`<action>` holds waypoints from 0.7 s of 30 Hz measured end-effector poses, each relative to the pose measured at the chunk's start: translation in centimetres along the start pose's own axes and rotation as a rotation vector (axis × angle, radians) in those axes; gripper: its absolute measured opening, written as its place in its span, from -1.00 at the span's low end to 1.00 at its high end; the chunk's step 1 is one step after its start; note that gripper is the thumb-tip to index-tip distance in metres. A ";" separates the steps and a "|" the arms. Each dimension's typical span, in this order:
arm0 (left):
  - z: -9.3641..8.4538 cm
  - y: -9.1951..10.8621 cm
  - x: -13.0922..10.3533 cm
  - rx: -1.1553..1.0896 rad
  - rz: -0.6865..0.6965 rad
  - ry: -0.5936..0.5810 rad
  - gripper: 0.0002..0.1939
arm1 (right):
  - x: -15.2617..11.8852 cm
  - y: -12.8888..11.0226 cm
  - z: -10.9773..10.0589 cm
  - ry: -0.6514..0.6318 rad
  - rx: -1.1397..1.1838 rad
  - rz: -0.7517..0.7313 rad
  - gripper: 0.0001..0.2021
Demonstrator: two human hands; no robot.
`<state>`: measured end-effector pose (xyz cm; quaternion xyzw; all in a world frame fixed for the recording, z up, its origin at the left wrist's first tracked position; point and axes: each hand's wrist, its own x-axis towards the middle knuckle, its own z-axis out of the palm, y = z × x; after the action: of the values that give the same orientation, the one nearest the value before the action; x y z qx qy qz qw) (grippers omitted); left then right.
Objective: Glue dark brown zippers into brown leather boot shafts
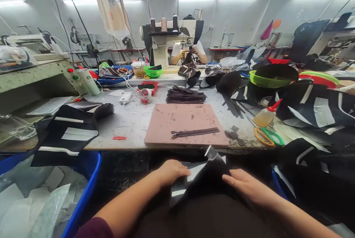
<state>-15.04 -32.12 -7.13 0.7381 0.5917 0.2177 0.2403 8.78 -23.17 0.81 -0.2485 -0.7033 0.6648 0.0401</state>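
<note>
Below the table's front edge, a black piece with white strips (205,173) is held between my two hands, folded and raised in the middle. My left hand (173,171) grips its left side, the thumb lying on top. On the right side my right hand (242,180) pinches the edge with the thumb uppermost. Beyond them a pink board (183,119) lies on the table, and a dark zipper (195,133) rests across its lower part. Behind the board sits a pile of dark zippers (185,94).
Black pieces with white strips lie left (74,130) and right (318,106). Scissors (267,136) and a glue bottle (264,116) are right of the board. A blue bin (95,173) stands lower left. Behind a sewing machine (161,51), another person's hands work.
</note>
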 end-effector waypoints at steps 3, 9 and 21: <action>-1.7 -0.4 -0.5 -0.017 0.020 -0.094 -0.72 | 0.7 0.9 -0.9 0.183 -0.045 -0.011 -0.51; -5.9 4.4 -1.5 -0.349 0.034 -0.116 -0.42 | 3.2 1.1 -1.9 0.764 -0.509 -0.233 -0.51; -2.3 0.6 -0.5 -0.795 -0.334 0.161 -0.57 | 11.0 -4.3 -1.1 -0.334 -1.103 -0.025 -0.66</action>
<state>-16.02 -32.47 -4.97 0.4631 0.5901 0.4433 0.4907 -1.64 -17.68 1.99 -0.1159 -0.9457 0.2294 -0.1990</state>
